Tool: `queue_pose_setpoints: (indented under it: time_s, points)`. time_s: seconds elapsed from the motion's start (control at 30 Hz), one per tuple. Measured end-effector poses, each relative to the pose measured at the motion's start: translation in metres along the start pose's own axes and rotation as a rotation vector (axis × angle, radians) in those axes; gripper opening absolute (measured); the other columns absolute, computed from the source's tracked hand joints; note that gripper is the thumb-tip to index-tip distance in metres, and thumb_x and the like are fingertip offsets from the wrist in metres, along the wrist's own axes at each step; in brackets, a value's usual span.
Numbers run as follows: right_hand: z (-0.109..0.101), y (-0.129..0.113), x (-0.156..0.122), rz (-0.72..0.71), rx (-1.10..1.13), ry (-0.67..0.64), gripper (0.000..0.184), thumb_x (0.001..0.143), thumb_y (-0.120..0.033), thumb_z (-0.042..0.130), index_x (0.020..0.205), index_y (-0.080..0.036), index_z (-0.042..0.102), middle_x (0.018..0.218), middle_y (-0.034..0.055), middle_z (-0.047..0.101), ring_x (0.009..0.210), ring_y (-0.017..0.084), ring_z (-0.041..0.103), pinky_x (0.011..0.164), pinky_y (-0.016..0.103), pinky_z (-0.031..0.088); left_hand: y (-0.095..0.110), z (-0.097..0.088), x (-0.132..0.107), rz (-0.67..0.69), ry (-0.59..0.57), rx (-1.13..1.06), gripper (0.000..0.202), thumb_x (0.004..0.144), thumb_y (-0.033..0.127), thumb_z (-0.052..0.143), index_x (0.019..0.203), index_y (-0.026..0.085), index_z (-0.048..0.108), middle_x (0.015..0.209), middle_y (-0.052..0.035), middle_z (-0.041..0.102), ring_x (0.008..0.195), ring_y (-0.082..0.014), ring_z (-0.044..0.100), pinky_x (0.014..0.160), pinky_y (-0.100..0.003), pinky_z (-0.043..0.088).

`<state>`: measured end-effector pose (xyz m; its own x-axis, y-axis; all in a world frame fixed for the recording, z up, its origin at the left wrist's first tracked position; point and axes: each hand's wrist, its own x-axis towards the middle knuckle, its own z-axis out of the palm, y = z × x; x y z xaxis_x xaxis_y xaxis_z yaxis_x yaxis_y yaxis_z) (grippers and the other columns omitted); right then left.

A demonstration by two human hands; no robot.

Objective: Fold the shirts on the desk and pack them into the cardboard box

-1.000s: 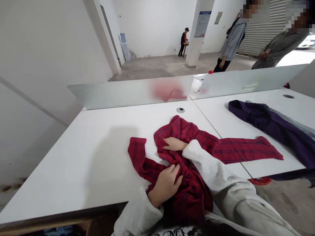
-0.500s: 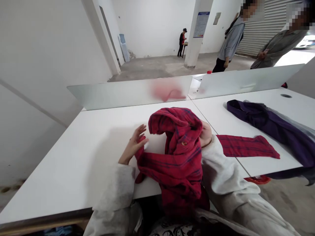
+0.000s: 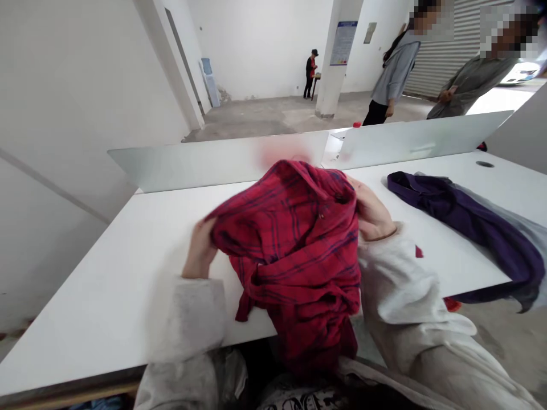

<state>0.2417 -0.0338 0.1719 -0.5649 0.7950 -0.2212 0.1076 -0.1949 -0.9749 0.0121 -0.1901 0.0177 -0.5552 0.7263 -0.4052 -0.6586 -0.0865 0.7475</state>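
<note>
A red plaid shirt (image 3: 294, 245) hangs bunched in the air above the white table (image 3: 128, 273), its lower part draping down toward my lap. My left hand (image 3: 199, 247) is closed on the shirt's left edge. My right hand (image 3: 370, 210) is closed on its upper right part near the collar. Both hands are lifted off the tabletop, and the cloth hides most of my fingers. I wear pale grey sleeves.
A dark purple garment (image 3: 461, 222) lies on the table to the right, over something grey. Frosted divider panels (image 3: 213, 162) stand along the table's far edge. Two people (image 3: 397, 68) stand beyond the right divider, and a third person (image 3: 311, 71) is far back by a pillar.
The shirt lay spread on the table under both hands; now both hands have lifted it up and gathered it. The sleeve that lay out to the right has been pulled in.
</note>
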Motion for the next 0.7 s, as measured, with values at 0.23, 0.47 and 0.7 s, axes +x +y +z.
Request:
queue_pose_setpoints:
  time_s: [0.23, 0.47, 0.7]
  points:
    - [-0.039, 0.047, 0.057, 0.103, -0.331, -0.174, 0.021, 0.071, -0.035, 0.07, 0.085, -0.02, 0.064, 0.08, 0.0015, 0.068, 0.083, 0.019, 0.063, 0.079, 0.035, 0.052, 0.073, -0.029, -0.002, 0.01, -0.17, 0.452, 0.038, 0.063, 0.043, 0.074, 0.091, 0.018, 0.071, 0.075, -0.0027, 0.072, 0.073, -0.023, 0.066, 0.066, -0.032, 0.055]
    - [-0.049, 0.143, 0.046, 0.151, -1.061, -0.179, 0.028, 0.09, -0.035, 0.048, 0.102, -0.014, 0.063, 0.102, 0.0094, 0.068, 0.092, 0.017, 0.062, 0.086, 0.03, 0.045, -0.018, -0.07, 0.006, -0.169, -0.497, 0.895, 0.053, 0.074, 0.06, 0.056, 0.106, 0.018, 0.067, 0.104, -0.0062, 0.07, 0.094, -0.0243, 0.063, 0.086, -0.034, 0.049]
    - [-0.031, 0.172, 0.053, 0.282, -1.331, -0.133, 0.058, 0.087, -0.061, 0.04, 0.115, -0.013, 0.059, 0.099, 0.0146, 0.068, 0.094, 0.024, 0.063, 0.082, 0.031, 0.045, -0.046, -0.122, -0.019, -0.066, -0.471, 0.989, 0.063, 0.062, 0.057, 0.069, 0.112, 0.019, 0.064, 0.126, -0.0113, 0.059, 0.117, -0.0296, 0.052, 0.101, -0.04, 0.039]
